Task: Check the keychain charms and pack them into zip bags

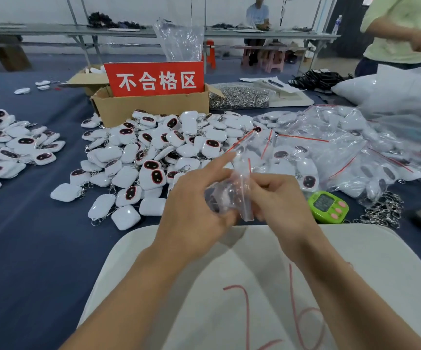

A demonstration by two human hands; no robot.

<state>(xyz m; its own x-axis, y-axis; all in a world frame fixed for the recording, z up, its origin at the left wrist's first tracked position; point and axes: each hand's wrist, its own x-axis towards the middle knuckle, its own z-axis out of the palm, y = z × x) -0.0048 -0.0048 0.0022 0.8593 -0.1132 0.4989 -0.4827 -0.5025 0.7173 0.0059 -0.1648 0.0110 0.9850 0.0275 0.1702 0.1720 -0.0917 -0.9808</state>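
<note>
Both hands hold one small clear zip bag [232, 195] above the white board [355, 253]. My left hand [194, 205] grips the bag's left part, where a dark-faced charm shows through the plastic, with the index finger sticking out. My right hand [277, 200] pinches the bag's right edge. A big heap of white keychain charms [154, 152] with dark faces lies just beyond the hands. Filled zip bags with red strips [330, 150] are piled to the right.
A cardboard box [151, 107] with a red sign stands behind the heap. More charms [10, 150] lie at the left. A green timer [328, 206] and loose metal key rings [383, 210] sit at the right. Another person [401, 34] stands at the far right.
</note>
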